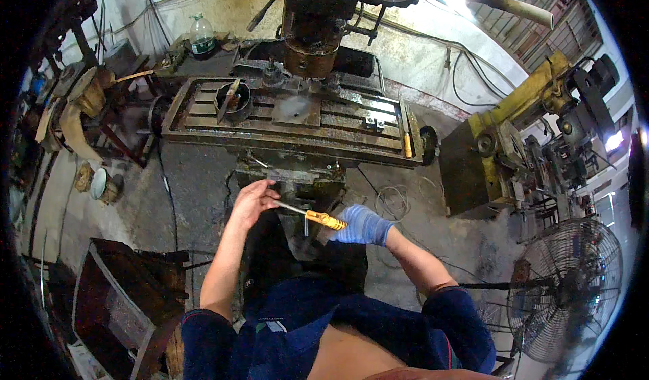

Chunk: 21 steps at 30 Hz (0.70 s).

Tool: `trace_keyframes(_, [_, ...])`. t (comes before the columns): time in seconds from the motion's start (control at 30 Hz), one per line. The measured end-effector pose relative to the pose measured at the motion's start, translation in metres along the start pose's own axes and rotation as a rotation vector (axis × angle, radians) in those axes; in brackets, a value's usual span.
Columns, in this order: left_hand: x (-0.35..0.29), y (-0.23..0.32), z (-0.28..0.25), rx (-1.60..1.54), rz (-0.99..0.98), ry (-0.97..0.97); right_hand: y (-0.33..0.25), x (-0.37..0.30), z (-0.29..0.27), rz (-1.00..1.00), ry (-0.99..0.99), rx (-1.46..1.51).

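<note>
Machine shop, concrete floor [203, 170], pale stained wall [250, 11]. Vertical milling machine [311, 32] up front, its slotted table [223, 138] running left to right. On the table: dark round pot [240, 114] with a stick-like thing in it, square metal plate [296, 111] under the spindle, small metal blocks [374, 123] right of that, second yellow-handled tool [407, 143] near the right end. Clear bottle [202, 38] behind, left. Yellowish machine [517, 103] at right, caged fan [568, 282] lower right, dark open metal bin [111, 278] lower left.

Yellow-handled tool [318, 216] is held in front of the body, short of the table, metal shaft pointing left. Right hand [362, 226], blue glove, closed around the handle end. Left hand [253, 201], bare, fingers part-curled at the shaft's far end; can't tell if they're gripping or just touching. Could be a file or screwdriver, tip's hidden.
</note>
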State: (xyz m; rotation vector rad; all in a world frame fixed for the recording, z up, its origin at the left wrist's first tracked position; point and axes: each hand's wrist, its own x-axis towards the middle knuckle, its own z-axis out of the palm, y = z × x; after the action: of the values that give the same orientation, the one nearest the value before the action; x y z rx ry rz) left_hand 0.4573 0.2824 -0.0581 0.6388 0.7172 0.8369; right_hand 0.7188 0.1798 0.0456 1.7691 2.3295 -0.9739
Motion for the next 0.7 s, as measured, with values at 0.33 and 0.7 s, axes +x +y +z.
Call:
trace_keyframes(0.33, [-0.037,0.026,0.017,0.004,0.148,0.092,-0.037,0.009,-0.021,-0.146,-0.011,0.023])
trace_keyframes(0.7, [-0.339,0.146,0.057,1.098,0.47,0.726,-0.078,0.014,-0.021,-0.564,-0.201,0.318])
